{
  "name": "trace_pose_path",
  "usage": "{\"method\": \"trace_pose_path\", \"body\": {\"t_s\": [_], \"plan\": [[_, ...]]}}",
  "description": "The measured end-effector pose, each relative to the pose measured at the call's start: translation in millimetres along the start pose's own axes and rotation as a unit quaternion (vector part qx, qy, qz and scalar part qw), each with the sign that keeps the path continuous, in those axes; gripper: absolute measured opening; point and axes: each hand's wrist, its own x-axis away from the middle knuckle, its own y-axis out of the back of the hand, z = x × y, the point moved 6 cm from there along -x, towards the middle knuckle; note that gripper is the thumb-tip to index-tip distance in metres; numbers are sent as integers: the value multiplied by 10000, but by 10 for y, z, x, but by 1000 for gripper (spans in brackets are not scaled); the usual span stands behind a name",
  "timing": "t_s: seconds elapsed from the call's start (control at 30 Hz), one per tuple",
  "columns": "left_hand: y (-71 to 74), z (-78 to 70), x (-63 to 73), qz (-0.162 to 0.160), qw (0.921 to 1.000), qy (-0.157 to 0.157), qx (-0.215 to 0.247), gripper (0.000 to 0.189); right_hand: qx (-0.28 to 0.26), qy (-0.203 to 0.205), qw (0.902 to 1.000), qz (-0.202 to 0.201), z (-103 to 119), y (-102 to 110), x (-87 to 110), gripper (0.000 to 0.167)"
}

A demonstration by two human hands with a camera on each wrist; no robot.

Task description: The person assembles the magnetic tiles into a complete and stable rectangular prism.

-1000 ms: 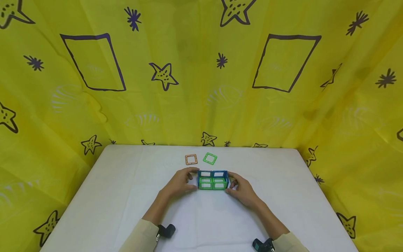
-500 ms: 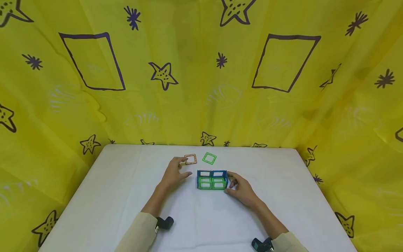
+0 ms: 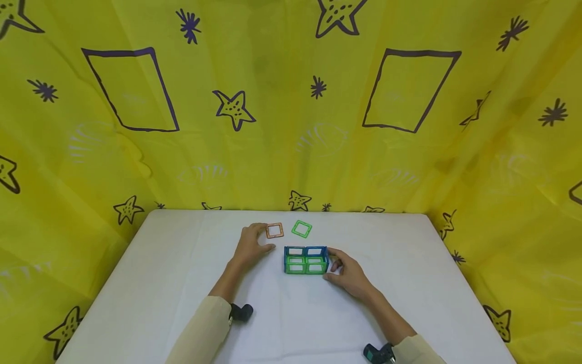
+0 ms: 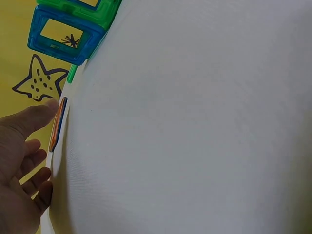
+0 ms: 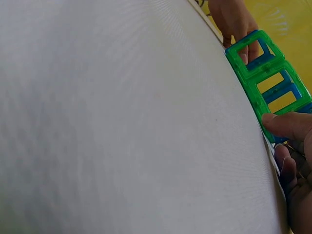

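An open box of magnetic tiles (image 3: pixel 306 268), green at the front and blue at the back and ends, stands on the table. My right hand (image 3: pixel 352 277) holds its right end, forefinger at the back corner and thumb at the front one; the right wrist view has the thumb against a green tile (image 5: pixel 248 75). My left hand (image 3: pixel 248 246) is spread beside an orange square magnetic tile (image 3: pixel 275 237) lying flat behind the box. Its forefinger reaches the tile's left edge, while the thumb is apart from it. A loose green square tile (image 3: pixel 298 235) lies right of the orange one.
A white cloth covers the table (image 3: pixel 282 313). Yellow patterned curtain (image 3: pixel 273 162) hangs behind it and along both sides. Each wrist wears a small black camera, the left one (image 3: pixel 243 313) and the right one (image 3: pixel 377 353).
My left hand has let go of the box's left end and moved back and left to the orange tile. The right hand stays at the box; the tiles have not visibly shifted.
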Motion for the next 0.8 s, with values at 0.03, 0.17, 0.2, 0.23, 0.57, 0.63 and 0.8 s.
{"method": "trace_pose_path", "body": {"t_s": [0.03,0.17,0.2,0.23,0.57,0.63,0.8], "plan": [[-3,-10,-12,0,10000,-16,-18,70,-5,18,10000,-11,-1,3,0,73],[-21,-26,-65,22,9999,-23,-141,72,5,104,9999,-9,-9,6,0,73],[-27,-28,-79,26,9999,-26,-165,72,3,115,9999,-7,-16,5,-1,73],[-34,-31,-94,25,9998,-40,-197,73,10,104,9999,-6,-20,7,0,74],[-86,-34,-222,-15,9978,110,-649,75,-10,34,10000,-34,-24,16,-6,74],[-89,-36,-233,-8,9972,165,-730,74,-51,31,10000,-25,-20,15,2,74],[-80,-39,-228,-120,9969,235,-747,60,-127,-5,9999,14,-19,15,3,74]]}}
